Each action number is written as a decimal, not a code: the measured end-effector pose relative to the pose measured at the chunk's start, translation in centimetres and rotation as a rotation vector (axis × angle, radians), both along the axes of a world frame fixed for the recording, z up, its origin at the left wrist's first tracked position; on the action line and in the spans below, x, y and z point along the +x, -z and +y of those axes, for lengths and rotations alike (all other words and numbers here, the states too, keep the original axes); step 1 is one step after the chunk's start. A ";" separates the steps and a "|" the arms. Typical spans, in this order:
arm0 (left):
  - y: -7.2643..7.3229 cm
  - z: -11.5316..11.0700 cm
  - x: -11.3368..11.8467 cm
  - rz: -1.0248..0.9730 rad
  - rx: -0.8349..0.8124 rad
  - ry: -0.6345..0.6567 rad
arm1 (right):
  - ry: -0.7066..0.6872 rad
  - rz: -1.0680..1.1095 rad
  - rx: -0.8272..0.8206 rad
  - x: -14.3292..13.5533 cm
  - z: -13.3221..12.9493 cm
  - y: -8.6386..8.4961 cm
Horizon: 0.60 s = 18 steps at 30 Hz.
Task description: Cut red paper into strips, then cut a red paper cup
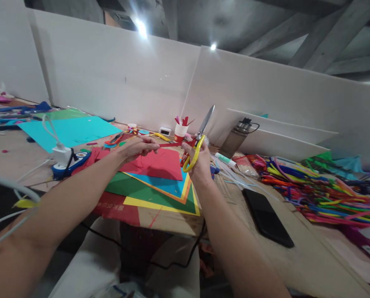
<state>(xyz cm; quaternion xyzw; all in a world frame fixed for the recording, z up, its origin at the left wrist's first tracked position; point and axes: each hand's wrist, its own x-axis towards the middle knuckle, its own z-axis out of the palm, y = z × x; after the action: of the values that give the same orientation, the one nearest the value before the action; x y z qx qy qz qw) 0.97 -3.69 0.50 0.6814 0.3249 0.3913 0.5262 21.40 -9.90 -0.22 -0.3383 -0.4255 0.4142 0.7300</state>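
A thin red strip (pixel 172 145) stretches level between my two hands, above a stack of coloured sheets. My left hand (pixel 141 148) pinches its left end with closed fingers. At the strip's other end, my right hand (pixel 199 159) grips yellow-handled scissors (pixel 198 154), blades pointing up, and its thumb and fingertips are at the strip. Red paper (pixel 163 164) tops the stack, with blue (pixel 172 187), green (pixel 153 196) and yellow (pixel 169 207) sheets beneath.
A black phone (pixel 267 217) and many coloured pipe cleaners (pixel 324 190) lie to the right. Behind stand a bottle (pixel 236 136) and a paper cup (pixel 181 131) of markers. Cyan sheets (pixel 76 130) and a power strip (pixel 69 163) are at left. A black cable (pixel 172 265) hangs near my legs.
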 end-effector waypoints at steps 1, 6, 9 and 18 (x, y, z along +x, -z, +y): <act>-0.1 0.0 -0.2 -0.019 -0.008 -0.006 | 0.007 0.005 -0.005 0.1 0.1 0.1; -0.1 0.5 -0.3 -0.282 -0.162 -0.009 | 0.042 0.032 -0.036 0.3 0.7 0.6; 0.0 1.0 0.0 -0.458 -0.212 -0.054 | 0.057 0.010 -0.082 0.2 0.9 0.9; 0.4 0.0 1.8 -0.622 -0.286 -0.057 | -0.043 0.000 -0.176 -1.2 0.0 1.4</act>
<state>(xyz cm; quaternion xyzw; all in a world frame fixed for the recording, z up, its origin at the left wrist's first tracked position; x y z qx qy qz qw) 2.78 -3.65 0.05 0.4394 0.2192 0.5455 0.6792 20.19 -9.89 -1.66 -0.3921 -0.3945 0.4656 0.6883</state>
